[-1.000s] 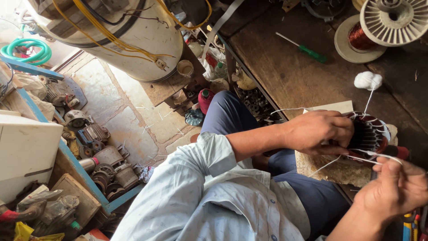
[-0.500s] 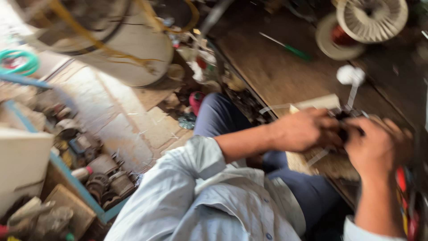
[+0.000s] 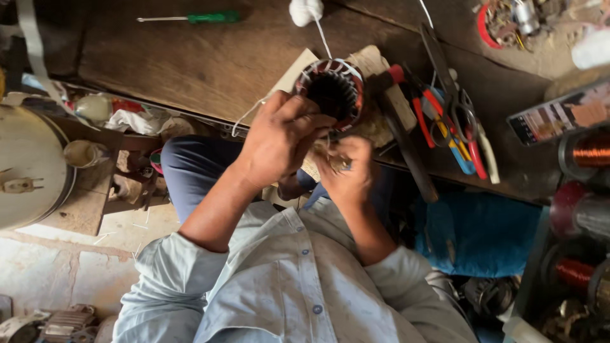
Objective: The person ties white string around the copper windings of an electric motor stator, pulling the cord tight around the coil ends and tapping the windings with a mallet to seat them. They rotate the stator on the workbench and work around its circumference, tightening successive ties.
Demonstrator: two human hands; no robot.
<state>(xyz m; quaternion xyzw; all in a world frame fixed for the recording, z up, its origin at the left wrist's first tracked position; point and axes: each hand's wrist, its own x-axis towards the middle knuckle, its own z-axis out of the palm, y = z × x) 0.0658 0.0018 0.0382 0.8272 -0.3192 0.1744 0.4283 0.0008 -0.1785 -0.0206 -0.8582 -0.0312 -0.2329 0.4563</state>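
Through the head camera, looking down past a pale blue shirt: kept the left hand point(image 3: 279, 143) curled over the near rim of the round stator point(image 3: 330, 92), fingers wrapped on its edge and its white-laced windings. Lay tilted on a scrap of board at the front of the wooden tabletop point(image 3: 210, 63), just beyond that hand's fingertips. Held the right hand point(image 3: 346, 168) directly below the stator and touching the left, fingers bunched tight together; could not tell what, if anything, was pinched between them. Ran a white cord point(image 3: 323, 38) from the stator's far rim away to a white ball point(image 3: 306, 9) well beyond both hands. Left a green-handled screwdriver point(image 3: 190, 18) far off past the left hand, and red-handled pliers point(image 3: 422, 108) and scissors point(image 3: 454, 108) lying just to the outside of the right hand. Compared with a second earlier, no longer had the right hand drawn out wide with a strand stretched from the stator; brought it back in under the left. Judged from that: the long pull of cord over, slack taken up, and the work returned to close finger work at the stator's near rim.
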